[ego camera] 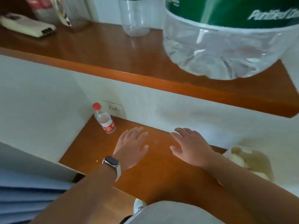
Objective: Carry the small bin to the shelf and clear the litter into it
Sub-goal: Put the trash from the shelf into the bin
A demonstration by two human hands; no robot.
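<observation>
Both forearms extend forward, palms down. Left hand: fingers spread and flat, nothing in its grip; a watch sits on the wrist. Right hand: fingers likewise splayed, empty, held near the left, the two apart.

White wall left and centre, wall socket mid-frame; orange-brown wooden upper shelf across top, lower shelf below.

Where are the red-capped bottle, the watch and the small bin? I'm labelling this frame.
red-capped bottle [108,124]: head view, on its label.
watch [111,161]: head view, on its dark face.
small bin [252,160]: head view, on its pale liner.
</observation>
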